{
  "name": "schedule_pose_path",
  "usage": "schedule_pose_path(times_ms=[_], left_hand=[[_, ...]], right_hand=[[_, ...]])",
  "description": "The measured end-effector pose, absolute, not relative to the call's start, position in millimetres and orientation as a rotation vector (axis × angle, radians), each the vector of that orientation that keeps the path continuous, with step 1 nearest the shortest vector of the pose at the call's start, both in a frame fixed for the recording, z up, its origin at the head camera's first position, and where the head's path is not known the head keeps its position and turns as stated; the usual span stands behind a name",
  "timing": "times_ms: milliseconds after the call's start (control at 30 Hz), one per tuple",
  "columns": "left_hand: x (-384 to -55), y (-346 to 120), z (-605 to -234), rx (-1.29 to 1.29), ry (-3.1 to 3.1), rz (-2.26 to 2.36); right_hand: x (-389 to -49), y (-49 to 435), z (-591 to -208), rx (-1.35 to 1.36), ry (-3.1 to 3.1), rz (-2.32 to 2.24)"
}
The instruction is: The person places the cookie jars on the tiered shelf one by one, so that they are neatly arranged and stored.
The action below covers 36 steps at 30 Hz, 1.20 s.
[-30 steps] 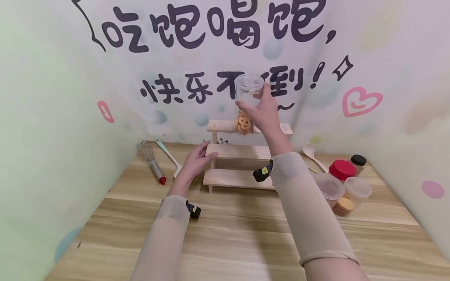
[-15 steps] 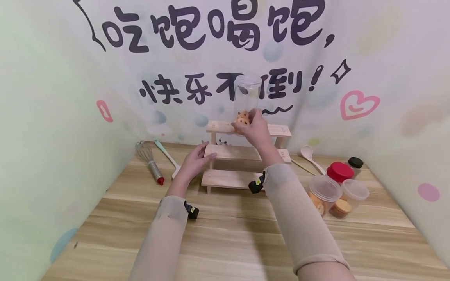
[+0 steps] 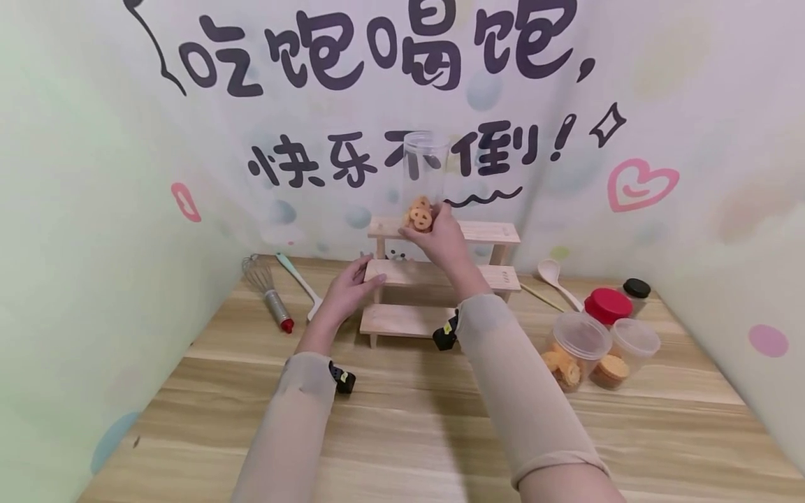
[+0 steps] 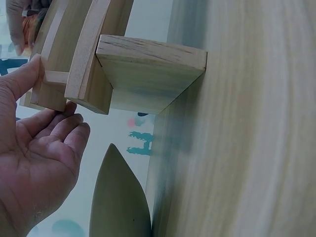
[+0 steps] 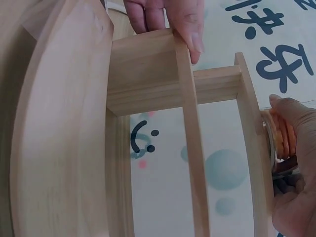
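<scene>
A three-tier wooden stand (image 3: 402, 320) faces me on the table. My left hand (image 3: 349, 288) grips the left end of its middle tier, thumb on top and fingers beneath, as the left wrist view (image 4: 47, 158) also shows. On the top tier stands a tall clear jar (image 3: 425, 168), upright, with pretzel-shaped cookies (image 3: 419, 215) in its bottom. My right hand (image 3: 445, 241) holds this jar low down, thumb on the near left and fingers round the right side. In the right wrist view the jar's base and cookies (image 5: 282, 136) sit right at the top board.
Left of the stand lie a whisk (image 3: 269, 293) and a spatula (image 3: 298, 276). At the right stand two clear cookie jars (image 3: 581, 339) (image 3: 635, 339), a red-lidded jar (image 3: 608, 305) and a black-lidded jar (image 3: 637, 288). A spoon (image 3: 556, 278) lies behind them. A printed cloth hangs close behind.
My right hand has slid down from the jar's upper part to its base, then shifted left together with the jar along the top tier. My left hand stays on the middle tier.
</scene>
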State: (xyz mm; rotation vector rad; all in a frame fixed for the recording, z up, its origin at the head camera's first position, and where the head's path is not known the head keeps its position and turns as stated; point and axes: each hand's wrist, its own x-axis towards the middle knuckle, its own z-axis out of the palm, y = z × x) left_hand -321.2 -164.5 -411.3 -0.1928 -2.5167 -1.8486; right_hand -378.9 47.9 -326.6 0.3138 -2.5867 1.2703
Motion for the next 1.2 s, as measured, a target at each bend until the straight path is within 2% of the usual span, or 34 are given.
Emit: schedule_pose_path(times_ms=[467, 833, 1200], left_hand=[[-320, -158, -416, -0.180, -2.511, -1.867], [-319, -160, -419, -0.187, -2.530, -1.807], [-322, -162, -413, -0.216, -2.523, -1.812]], right_hand=[[-379, 53, -340, 0.371, -2.422, 1.304], [-323, 57, -370, 0.532, -2.191, 1.310], [-302, 72, -358, 0.724, -2.266, 1.190]])
